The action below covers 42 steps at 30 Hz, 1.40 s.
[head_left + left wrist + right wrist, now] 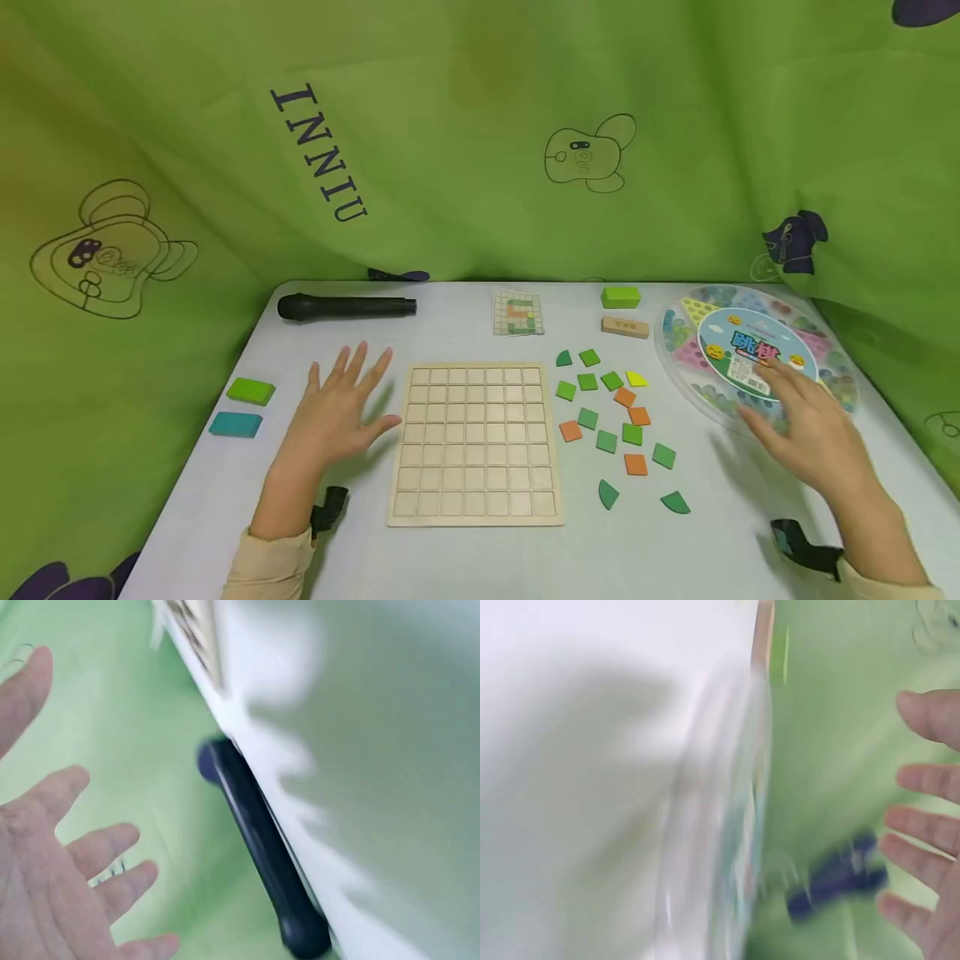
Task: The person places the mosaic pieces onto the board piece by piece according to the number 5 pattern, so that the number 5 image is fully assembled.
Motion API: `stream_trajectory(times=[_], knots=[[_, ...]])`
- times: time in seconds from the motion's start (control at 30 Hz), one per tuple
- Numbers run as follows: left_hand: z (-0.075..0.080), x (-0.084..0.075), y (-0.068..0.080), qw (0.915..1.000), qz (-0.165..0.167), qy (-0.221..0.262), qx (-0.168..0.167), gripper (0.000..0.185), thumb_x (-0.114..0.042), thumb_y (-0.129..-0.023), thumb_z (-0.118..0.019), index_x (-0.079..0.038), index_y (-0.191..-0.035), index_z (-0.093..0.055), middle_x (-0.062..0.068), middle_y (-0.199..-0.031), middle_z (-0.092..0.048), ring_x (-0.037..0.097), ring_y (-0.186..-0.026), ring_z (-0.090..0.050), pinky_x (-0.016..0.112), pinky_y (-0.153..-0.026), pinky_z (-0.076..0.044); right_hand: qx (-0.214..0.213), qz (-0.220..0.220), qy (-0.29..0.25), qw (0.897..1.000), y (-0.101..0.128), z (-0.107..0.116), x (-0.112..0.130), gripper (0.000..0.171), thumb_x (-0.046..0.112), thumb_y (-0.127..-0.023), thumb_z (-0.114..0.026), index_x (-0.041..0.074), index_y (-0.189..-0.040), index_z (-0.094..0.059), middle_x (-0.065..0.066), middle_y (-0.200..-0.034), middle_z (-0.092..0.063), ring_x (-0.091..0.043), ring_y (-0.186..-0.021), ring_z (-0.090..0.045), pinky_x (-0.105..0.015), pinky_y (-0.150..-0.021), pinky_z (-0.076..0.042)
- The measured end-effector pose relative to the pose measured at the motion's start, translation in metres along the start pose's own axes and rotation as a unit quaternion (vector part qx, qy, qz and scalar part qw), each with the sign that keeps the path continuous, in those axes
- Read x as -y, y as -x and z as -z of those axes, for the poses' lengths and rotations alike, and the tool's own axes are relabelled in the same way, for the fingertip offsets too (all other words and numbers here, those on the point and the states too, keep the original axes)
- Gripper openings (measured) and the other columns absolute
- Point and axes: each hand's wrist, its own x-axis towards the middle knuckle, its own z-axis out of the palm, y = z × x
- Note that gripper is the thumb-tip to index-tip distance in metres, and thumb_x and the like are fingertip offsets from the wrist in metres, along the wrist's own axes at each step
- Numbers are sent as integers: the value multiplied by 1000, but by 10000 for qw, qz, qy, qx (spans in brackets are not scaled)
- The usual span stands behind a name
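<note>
The board lies mid-surface, just beside the left hand, which is released, fingers spread. The round box lies at the surface's right; the right hand, also released, hovers over its near side. Tiles lie scattered between board and box. Beyond the board are a card and, farther left, a microphone.

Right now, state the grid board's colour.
The grid board is pale beige, clearest in the head view.
</note>
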Motion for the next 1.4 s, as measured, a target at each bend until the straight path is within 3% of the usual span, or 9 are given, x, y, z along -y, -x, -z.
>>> stream_trajectory(times=[0.17,0.33,0.5,0.77,0.9,0.97,1.1,1.23,1.4], knots=[[-4,-22,-15,9939,-376,923,475,86,-54,-82,-65,-21,-151,-27,15,-154,-27,38,-142,-25,68,-110,-17,655,473,-1352,9875,-57,-38,47,48,21,-91,-63,1,-133,-51,-26,-136,-48,-49,-124,-42,-65,-98,-35],[-15,-25,-16,9692,-349,1979,1425,79,-38,-78,-76,-16,-145,-41,15,-153,-31,41,-141,-25,70,-109,-16,1421,582,-2336,9601,-107,-78,86,40,10,-91,-62,-1,-129,-55,-22,-133,-54,-43,-123,-48,-59,-100,-41],[-26,-16,-11,9523,-263,2351,1930,81,-31,-73,-80,-13,-143,-43,15,-154,-27,46,-142,-17,71,-108,-10,1985,741,-2368,9482,-134,-108,110,38,8,-89,-63,1,-126,-59,-18,-127,-60,-37,-120,-53,-53,-100,-44],[-31,-10,-12,9429,-444,2663,1952,84,-25,-72,-80,-16,-145,-40,7,-158,-19,36,-146,-5,60,-116,-1,2009,1074,-1326,9646,-142,-111,124,27,4,-86,-66,2,-113,-65,-15,-118,-59,-33,-111,-57,-46,-95,-49],[-34,-6,-16,9409,-685,2731,1882,83,-28,-73,-79,-17,-145,-40,5,-158,-18,34,-147,-5,58,-117,0,1870,745,-1545,9673,-138,-102,133,26,10,-88,-66,3,-112,-63,-13,-113,-62,-31,-105,-60,-45,-88,-51],[-36,-4,-17,9412,-772,2731,1836,83,-30,-73,-78,-18,-145,-40,4,-158,-18,34,-147,-6,57,-117,0,1771,595,-2042,9609,-134,-99,146,26,13,-88,-67,3,-112,-63,-13,-110,-64,-29,-102,-61,-43,-86,-53],[-40,1,-12,9371,-781,2881,1807,84,-32,-72,-78,-16,-145,-40,6,-158,-18,35,-146,-6,59,-116,1,1802,777,-3047,9320,-128,-104,190,23,14,-87,-68,4,-109,-66,-10,-105,-66,-23,-95,-63,-36,-83,-55],[-42,4,-4,9348,-654,2988,1807,83,-33,-72,-78,-17,-145,-41,5,-158,-19,34,-146,-5,60,-116,0,2283,1199,-3258,9096,-126,-122,237,24,14,-88,-67,6,-111,-67,-4,-104,-66,-15,-93,-63,-28,-81,-55],[-42,5,-3,9343,-715,3037,1722,82,-35,-74,-77,-15,-144,-42,6,-158,-20,36,-146,-6,60,-116,-2,2596,1510,-2821,9112,-132,-137,273,22,11,-87,-68,6,-108,-68,-3,-103,-65,-14,-90,-61,-28,-78,-53]])
